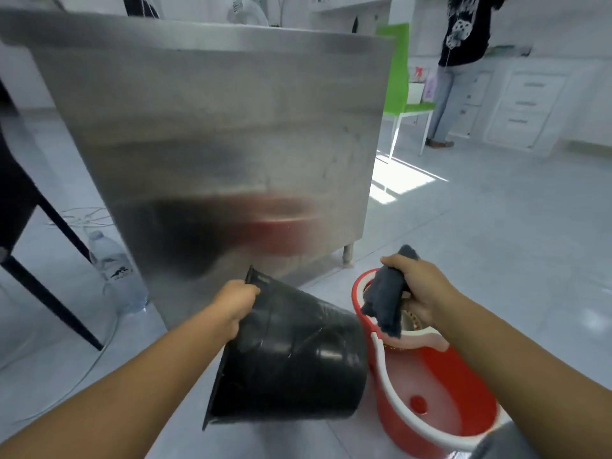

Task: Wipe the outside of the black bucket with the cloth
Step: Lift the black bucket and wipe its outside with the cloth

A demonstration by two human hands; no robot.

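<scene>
Bucket work on my feed: my left hand [236, 304] is clamped on the rim of the black bucket [291, 356], fingers curled over the edge, and the bucket is tipped on its side with its open mouth facing left and its closed base pointing right. I can't tell whether its lower edge touches the floor [496, 233] or hangs just above it. My right hand [419, 289] is closed around the cloth [385, 298], a dark grey bundle bunched in the fist with one end poking up above the knuckles and the rest drooping down. Cloth and bucket are apart; the cloth hangs over the red mop bucket [440, 389], above its white wringer basket end. That red one sits just right of the black bucket's base, and I see a white handle arcing across it and shallow water inside. Straight ahead stands a steel cabinet panel [215, 134], smeared with blurred black and red reflections. I spot a clear water bottle [114, 270] on the floor at its left corner, and a green chair [402, 84] beyond, with a person standing at the white counter past it.
</scene>
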